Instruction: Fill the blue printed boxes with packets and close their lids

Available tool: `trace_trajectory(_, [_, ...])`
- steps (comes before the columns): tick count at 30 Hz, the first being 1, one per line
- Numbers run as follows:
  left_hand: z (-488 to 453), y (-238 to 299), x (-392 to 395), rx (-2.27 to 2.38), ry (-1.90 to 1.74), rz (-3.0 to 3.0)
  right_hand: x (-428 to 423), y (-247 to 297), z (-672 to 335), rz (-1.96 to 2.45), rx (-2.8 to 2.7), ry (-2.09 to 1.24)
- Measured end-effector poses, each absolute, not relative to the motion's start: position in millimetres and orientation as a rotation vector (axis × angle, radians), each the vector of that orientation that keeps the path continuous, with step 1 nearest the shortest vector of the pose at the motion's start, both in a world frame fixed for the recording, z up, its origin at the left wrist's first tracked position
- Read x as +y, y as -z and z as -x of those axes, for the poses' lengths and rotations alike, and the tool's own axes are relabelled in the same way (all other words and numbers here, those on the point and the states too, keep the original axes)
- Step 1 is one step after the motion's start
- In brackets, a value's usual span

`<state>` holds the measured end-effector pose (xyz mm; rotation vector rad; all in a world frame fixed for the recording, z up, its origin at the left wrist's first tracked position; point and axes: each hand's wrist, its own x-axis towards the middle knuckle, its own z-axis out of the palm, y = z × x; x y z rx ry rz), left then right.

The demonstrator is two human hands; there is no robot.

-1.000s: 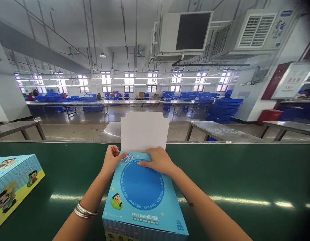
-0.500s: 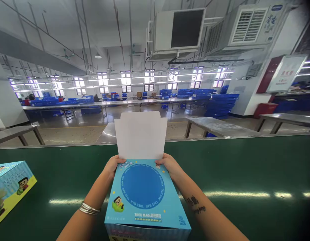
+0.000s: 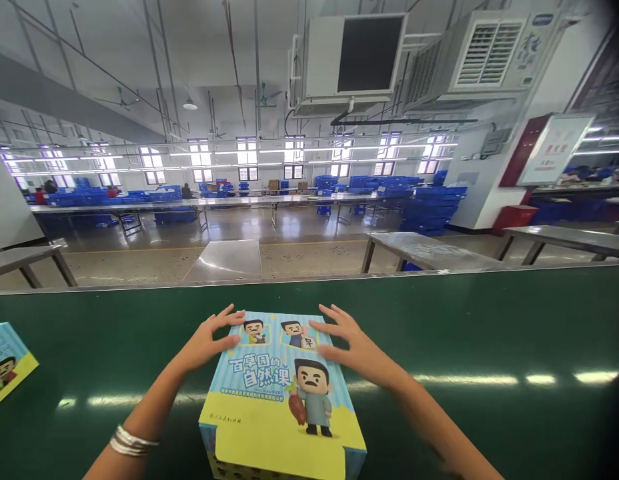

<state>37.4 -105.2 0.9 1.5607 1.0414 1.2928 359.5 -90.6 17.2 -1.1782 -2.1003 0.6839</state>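
A blue and yellow cartoon-printed box (image 3: 282, 393) lies closed on the green conveyor belt (image 3: 489, 333) right in front of me. My left hand (image 3: 207, 341) rests on the lid's far left corner with its fingers spread. On the far right part of the lid lies my right hand (image 3: 349, 343), fingers stretched out flat. Neither hand grips anything. A silver bangle (image 3: 129, 441) sits on my left wrist.
A second box of the same print (image 3: 4, 363) lies on the belt at the far left edge. Beyond the belt's metal rim stand steel tables (image 3: 429, 252) and, further back, stacks of blue crates (image 3: 434, 208). Some people are at work in the far left background.
The white lid flap that stood upright has been folded down, so the box now shows its printed cover. Both hands moved from the flap's base onto the lid and spread flat. The left box drifted further left.
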Motion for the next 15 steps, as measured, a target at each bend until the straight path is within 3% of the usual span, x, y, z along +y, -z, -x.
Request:
trace_trajectory(3, [-21.1,-17.8,-146.5,1.402,-0.852,-2.2,-128.7,-18.4,-348.5,1.119,-2.297,-0.202])
trace_trajectory(7, [-25.5,-23.6,-202.0,1.26,-0.345,-2.812,-173.1,-11.7,-321.3,0.552,-2.435,0.257])
trace_trajectory(15, [-22.5,-7.4,-224.1,1.356,-0.378,-3.075,-186.1,9.1,-284.6,0.441,-2.356,0.51])
